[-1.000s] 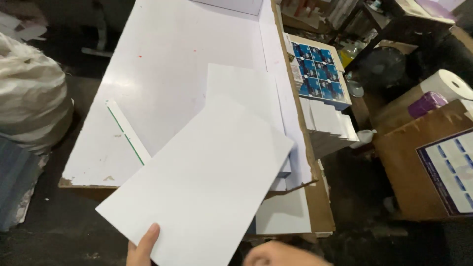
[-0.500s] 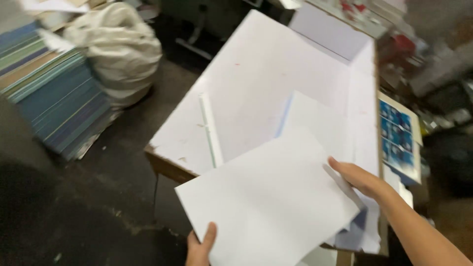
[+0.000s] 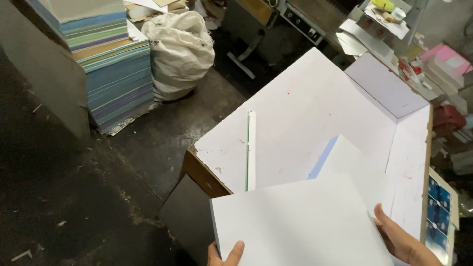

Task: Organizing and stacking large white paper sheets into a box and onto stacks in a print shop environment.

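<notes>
Both hands are gripping a stack of white sheets (image 3: pixel 300 224): the left hand (image 3: pixel 224 255) is pinching the near left corner with its thumb lying on top, and the right hand (image 3: pixel 400 240) is curling its fingers around the right edge, thumb pressing down on the top sheet. Taking it at two opposite sides is, I would judge, what is keeping the wide, floppy stack flat and square instead of letting it sag or fan out. It is hanging over the near end of the desk (image 3: pixel 295 113), partly past the chipped edge, and overlapping a second white pile (image 3: pixel 357 165) lying just behind it (that one is showing a pale blue side). The stack looks clean, blank and matte white, its edges neatly aligned, thin enough to lift in one go. A narrow white strip with a green edge (image 3: pixel 250 148) is lying on the desk to the left, apart from the stack
</notes>
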